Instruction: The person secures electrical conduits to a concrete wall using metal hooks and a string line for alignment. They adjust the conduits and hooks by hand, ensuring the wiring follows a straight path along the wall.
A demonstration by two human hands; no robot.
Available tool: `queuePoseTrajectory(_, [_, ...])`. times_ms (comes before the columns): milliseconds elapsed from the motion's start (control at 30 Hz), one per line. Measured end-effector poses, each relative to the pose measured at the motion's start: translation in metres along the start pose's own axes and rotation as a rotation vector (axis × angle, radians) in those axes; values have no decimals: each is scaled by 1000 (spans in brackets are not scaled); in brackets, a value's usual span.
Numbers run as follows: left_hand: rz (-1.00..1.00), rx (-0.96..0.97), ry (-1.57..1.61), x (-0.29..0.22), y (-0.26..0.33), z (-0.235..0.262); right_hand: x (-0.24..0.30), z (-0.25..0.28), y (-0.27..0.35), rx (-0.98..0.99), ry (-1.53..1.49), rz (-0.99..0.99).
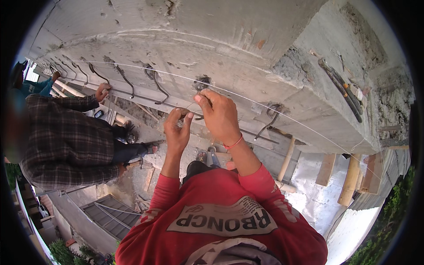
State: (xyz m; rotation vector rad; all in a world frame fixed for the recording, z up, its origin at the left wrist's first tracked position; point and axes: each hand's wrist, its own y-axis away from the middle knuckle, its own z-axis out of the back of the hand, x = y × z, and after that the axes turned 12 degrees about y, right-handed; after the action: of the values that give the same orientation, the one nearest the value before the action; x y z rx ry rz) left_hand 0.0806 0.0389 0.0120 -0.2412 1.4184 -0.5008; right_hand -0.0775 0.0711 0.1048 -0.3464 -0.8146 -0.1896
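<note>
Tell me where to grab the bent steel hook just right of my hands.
Take the bent hook by its free lower tail, coming from below. Its upper end is sunk in the concrete beam and the tail slants down-left clear of the face, above the horizontal bar.

Bright even daylight; sharp centre; bent, vignetted rim

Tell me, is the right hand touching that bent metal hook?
Touching. The head view shows the right hand with fingertips pinched on the bent metal hook at the concrete beam.
</note>
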Motion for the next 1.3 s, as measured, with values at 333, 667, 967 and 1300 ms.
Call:
queuePoseTrajectory(333, [-276,-192,-147,-18,-62,-40,-10,35,1,-81,139,47])
queuePoseTrajectory(667, [-214,-234,-167,18,-45,-59,-21,19,21,-309,195,298])
queuePoseTrajectory(967, [-128,-350,-41,23,-38,-68,72,37,24,-174,15,610])
queuePoseTrajectory(1300, [570,501,902,-15,27,4,17,56,92,103,66,166])
